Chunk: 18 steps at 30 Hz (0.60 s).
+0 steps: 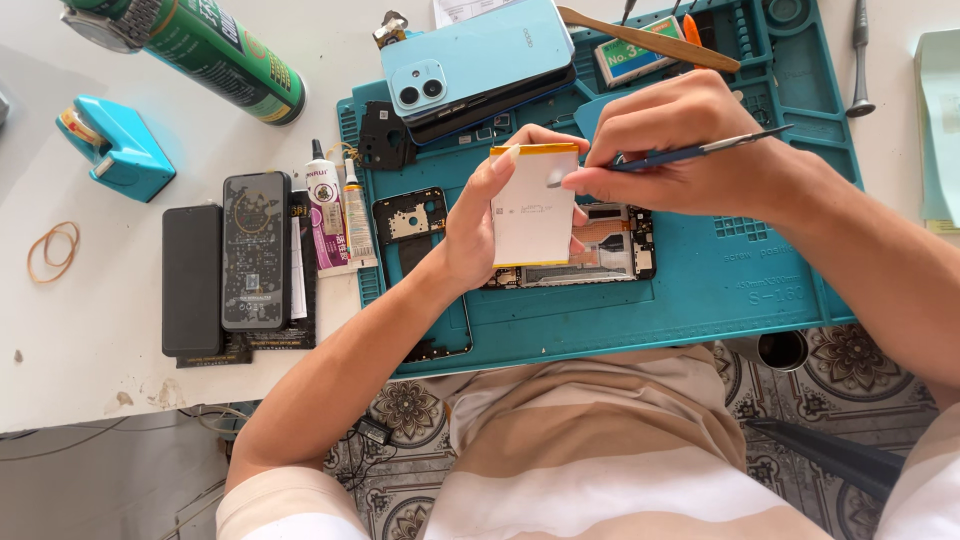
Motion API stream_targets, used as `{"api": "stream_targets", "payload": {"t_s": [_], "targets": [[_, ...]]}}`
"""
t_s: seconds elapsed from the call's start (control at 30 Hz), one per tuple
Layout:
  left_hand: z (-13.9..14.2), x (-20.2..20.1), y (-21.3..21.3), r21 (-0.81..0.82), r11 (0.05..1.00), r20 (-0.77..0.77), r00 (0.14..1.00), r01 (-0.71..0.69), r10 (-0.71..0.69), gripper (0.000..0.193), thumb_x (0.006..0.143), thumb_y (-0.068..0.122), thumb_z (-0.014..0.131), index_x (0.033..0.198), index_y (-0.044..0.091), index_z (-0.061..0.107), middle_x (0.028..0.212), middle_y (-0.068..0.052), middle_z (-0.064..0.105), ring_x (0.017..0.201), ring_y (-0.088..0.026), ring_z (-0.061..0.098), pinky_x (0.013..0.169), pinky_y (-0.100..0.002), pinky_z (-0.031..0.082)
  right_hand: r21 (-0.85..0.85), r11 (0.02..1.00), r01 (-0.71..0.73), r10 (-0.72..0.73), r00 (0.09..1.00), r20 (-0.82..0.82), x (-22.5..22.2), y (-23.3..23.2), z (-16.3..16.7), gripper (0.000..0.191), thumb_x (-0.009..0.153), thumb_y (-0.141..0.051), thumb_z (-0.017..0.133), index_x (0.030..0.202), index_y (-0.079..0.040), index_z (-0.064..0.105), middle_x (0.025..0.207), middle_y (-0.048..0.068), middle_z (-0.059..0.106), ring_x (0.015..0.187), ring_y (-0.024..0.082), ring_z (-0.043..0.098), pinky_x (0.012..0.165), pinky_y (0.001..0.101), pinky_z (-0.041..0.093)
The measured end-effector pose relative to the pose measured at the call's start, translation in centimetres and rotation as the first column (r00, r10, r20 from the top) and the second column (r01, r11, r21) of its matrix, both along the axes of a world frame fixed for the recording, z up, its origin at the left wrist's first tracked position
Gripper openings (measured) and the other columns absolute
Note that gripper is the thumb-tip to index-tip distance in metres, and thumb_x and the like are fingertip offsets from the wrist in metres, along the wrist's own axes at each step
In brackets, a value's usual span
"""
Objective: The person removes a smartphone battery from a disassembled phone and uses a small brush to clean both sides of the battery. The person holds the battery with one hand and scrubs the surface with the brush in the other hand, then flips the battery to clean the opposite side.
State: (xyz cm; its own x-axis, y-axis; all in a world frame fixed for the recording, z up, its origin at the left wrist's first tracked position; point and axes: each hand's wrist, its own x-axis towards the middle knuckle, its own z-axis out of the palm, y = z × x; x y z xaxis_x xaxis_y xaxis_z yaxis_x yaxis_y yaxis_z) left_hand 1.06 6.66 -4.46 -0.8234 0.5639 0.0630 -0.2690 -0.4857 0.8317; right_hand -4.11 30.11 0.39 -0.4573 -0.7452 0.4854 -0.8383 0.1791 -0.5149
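The left hand (470, 235) is wrapped around a flat white rectangular phone battery with yellow-taped ends (533, 207), thumb on one long edge and fingers curled behind the other, holding it up over the teal silicone repair mat (720, 290). The right hand (665, 150) is pinched shut on a thin blue-handled metal tool (700, 152), fingertips touching the battery's upper right face. Right under the battery sits an opened phone body with bare circuit boards (610, 250), partly hidden by it.

Further back on the mat there's a glossy light-blue phone stacked on a dark one (475, 60) and a loose black plastic camera frame (385, 135). Just off the mat's left edge lie two small glue tubes (335, 210), then two dark slab phones (225, 260) on the white table (100, 380). A green spray can (215, 50), a teal tape dispenser (115, 145) and a rubber band (52, 250) are well off to the left.
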Motion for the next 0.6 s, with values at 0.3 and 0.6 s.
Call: {"api": "stream_targets", "payload": {"t_s": [0.3,0.6], "targets": [[0.20,0.01,-0.04,-0.011,1.000,-0.014,1.000,0.007,-0.007,0.071,0.099,0.058,0.053,0.139,0.000,0.048,0.118,-0.017,0.062,0.101,-0.025,0.071,0.083,-0.047,0.067,0.017,1.000,0.007,-0.007,1.000,-0.010,0.12,0.02,0.17,0.025,0.090,-0.021,0.084,0.078,-0.003,0.071,0.069,0.006,0.064,0.057,0.016,0.059,0.050,0.0315,0.041],[0.09,0.01,-0.09,-0.003,1.000,-0.003,1.000,0.026,-0.026,0.070,0.099,0.058,0.053,0.139,0.001,0.048,0.124,-0.017,0.061,0.103,-0.025,0.070,0.085,-0.050,0.067,0.013,1.000,0.018,-0.018,1.000,0.005,0.24,0.07,0.53,0.025,0.090,-0.019,0.085,0.077,-0.003,0.071,0.067,0.006,0.060,0.058,0.016,0.057,0.051,0.0329,0.039]]}}
